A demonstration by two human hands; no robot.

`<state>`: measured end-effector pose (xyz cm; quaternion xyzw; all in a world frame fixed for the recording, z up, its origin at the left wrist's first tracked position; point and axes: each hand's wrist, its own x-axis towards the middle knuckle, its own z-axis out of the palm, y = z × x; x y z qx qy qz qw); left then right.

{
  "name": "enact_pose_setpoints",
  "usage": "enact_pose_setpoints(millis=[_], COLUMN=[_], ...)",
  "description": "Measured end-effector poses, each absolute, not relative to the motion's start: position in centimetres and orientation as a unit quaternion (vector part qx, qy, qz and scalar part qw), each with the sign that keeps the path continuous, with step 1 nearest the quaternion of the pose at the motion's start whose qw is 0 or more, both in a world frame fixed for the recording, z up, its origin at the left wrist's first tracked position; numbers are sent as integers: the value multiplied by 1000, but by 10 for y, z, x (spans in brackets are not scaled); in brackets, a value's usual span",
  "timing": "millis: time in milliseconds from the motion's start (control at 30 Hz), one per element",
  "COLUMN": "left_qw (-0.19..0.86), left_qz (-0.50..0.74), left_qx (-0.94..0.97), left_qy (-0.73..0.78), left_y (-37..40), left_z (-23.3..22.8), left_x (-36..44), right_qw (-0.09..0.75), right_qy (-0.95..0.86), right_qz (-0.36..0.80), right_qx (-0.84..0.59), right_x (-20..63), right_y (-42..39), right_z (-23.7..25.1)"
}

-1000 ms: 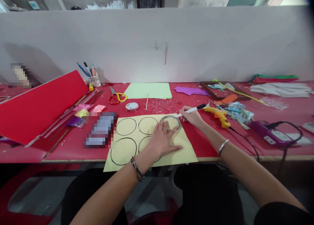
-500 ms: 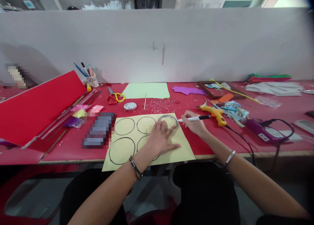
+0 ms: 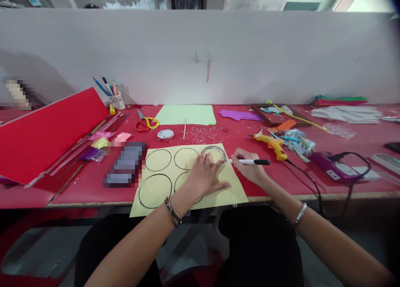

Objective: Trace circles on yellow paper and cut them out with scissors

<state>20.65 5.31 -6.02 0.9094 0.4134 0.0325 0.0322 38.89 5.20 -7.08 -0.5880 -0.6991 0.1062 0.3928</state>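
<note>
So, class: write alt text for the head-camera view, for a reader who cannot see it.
A person's left hand presses a round ring onto yellow paper bearing four drawn circles, while the right hand traces round it with a black marker. A glue gun lies nearby on the red table.

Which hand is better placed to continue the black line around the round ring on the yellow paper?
The right hand. It already holds the marker with its tip at the ring. The left hand lies flat on the yellow paper with fingers on the ring, holding it down.
</note>
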Motion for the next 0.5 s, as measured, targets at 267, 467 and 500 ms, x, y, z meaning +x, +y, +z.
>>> enact_pose_setpoints(millis=[267,467,500], left_qw=[42,47,47], left_qz=[35,42,42], left_qx=[907,908,909], left_qy=[417,415,413], left_y=[53,55,55], left_z=[-60,-62,-62], left_x=[208,207,207], right_qw=[396,410,412], right_qy=[-697,-687,-686], right_qz=[126,153,159], right_qx=[-584,-580,-578], right_x=[387,388,388], right_y=[46,45,45], right_z=[-75,-77,-77])
